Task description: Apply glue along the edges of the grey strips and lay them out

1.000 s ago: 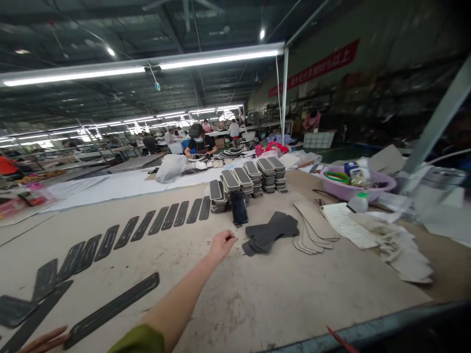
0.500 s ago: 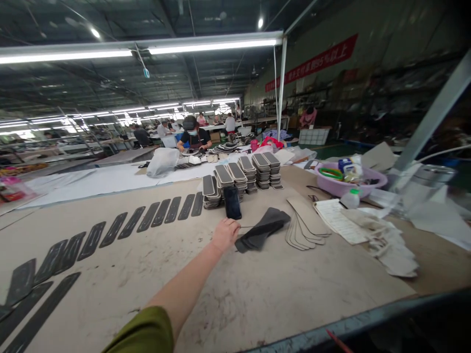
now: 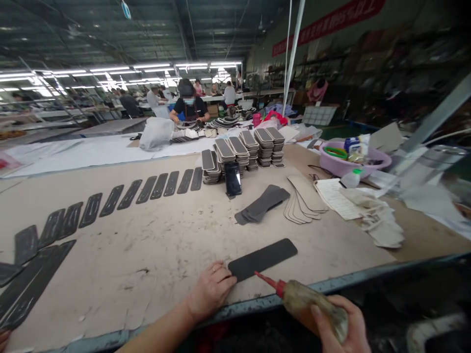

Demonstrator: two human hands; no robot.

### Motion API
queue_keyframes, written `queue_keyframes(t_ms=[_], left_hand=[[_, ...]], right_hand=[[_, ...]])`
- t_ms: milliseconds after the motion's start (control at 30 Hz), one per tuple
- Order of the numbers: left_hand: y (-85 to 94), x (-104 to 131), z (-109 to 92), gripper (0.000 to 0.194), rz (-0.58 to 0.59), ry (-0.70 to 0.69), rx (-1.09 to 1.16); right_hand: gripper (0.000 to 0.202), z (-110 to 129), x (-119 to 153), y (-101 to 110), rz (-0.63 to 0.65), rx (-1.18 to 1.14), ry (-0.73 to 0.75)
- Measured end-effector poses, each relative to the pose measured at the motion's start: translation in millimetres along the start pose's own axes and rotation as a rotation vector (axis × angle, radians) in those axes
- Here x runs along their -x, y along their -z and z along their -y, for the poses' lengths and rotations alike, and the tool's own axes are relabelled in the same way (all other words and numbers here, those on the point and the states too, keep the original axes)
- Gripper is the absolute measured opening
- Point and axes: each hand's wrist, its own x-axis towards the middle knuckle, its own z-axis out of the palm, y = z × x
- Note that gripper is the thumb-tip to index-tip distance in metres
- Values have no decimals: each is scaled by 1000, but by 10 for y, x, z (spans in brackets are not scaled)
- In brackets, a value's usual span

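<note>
My left hand [image 3: 211, 289] pinches the left end of a dark grey rounded strip [image 3: 267, 257] lying flat near the table's front edge. In my right hand [image 3: 342, 326] is a glue bottle [image 3: 309, 304] with a red nozzle, its amber contents showing through. The nozzle tip points at the strip's near edge; whether it touches I cannot tell. Beyond the strip lie a fanned pile of dark strips [image 3: 262, 203] and a fan of beige pieces [image 3: 303, 198]. A row of dark strips with shiny wet-looking lines [image 3: 119, 196] runs off to the left.
Several stacks of pale-edged pieces [image 3: 239, 152] stand behind a black phone [image 3: 233, 179]. To the right are a purple basin [image 3: 338, 166], a written sheet [image 3: 336, 198] and white gloves [image 3: 380, 218]. Another person [image 3: 189, 105] works across the table. Fingers [image 3: 4, 338] show at the lower left corner.
My left hand has drawn a dark strip from the fanned pile toward me, to the front edge. My right hand has come into view with the glue bottle. The view has tilted down.
</note>
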Motion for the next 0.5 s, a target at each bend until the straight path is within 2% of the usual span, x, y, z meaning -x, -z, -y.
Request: queue_keyframes(t_ms=[233,367,500], left_hand=[[-54,34,52,28,42,-29,39],[-47,33,48,28,60,-25,29],[-9,-4,32,26,74,-12,16]], right_hand=[[24,102,1,-520,159,41,377],[16,100,16,-634,222,11,460],[14,105,4,-648,261,15,486]])
